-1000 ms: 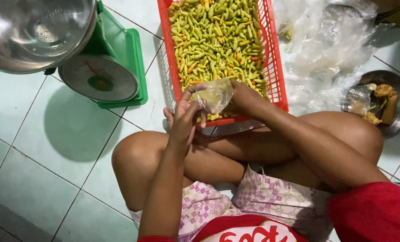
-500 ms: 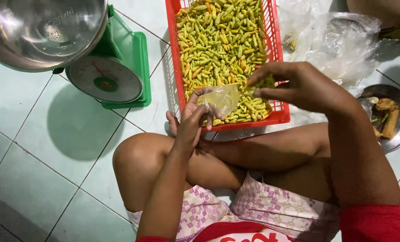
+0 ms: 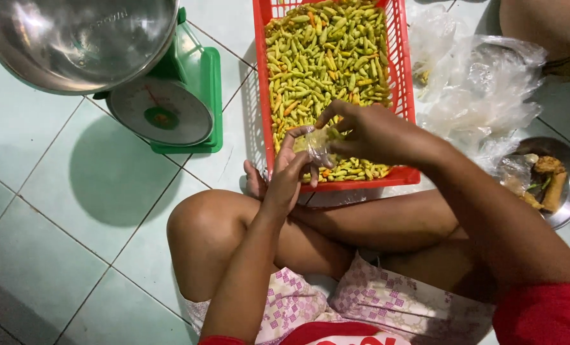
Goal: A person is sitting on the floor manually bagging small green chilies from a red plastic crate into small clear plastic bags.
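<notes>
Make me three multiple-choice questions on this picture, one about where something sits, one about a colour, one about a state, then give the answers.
1. Where is the green scale?
A. left of the red basket
B. inside it
C. on the person's knee

2. What colour are most of the chillies?
A. purple
B. green and yellow
C. white

3. What is the small clear bag doing?
A. lying on the floor
B. hanging from the scale
C. held between the left hand and right hand

Answers: 1 A, the scale stands on tiles beside the basket. 2 B, green-yellow fills the basket. 3 C, both hands pinch it.
</notes>
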